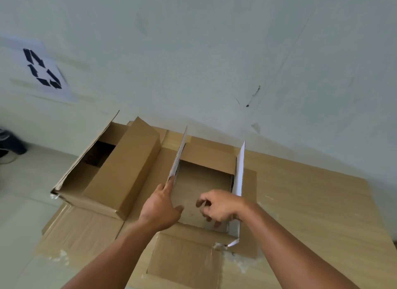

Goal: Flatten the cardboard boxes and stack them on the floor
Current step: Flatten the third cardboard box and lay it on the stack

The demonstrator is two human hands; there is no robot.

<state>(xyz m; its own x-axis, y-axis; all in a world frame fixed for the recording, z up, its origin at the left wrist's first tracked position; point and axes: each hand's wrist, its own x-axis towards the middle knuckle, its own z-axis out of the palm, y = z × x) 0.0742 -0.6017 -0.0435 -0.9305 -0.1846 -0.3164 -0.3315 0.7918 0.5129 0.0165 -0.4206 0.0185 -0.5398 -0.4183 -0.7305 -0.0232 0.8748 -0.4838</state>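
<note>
An open cardboard box (206, 155) stands in front of me on flattened cardboard sheets (311, 202) on the floor. Its left white flap (179, 157) and right white flap (239, 170) stand upright, and the near flap (184, 258) lies folded out flat toward me. My left hand (162, 209) presses its fingers against the lower end of the left flap. My right hand (217, 206) hovers over the box opening with fingers curled, holding nothing. A larger brown box (120, 172) lies to the left, still in box shape, with its end open.
A white wall (214, 62) rises just behind the boxes. A paper sheet with a recycling symbol (43, 70) is stuck on it at the left. A dark object (12, 143) lies on the pale tiled floor (25, 181) at the far left.
</note>
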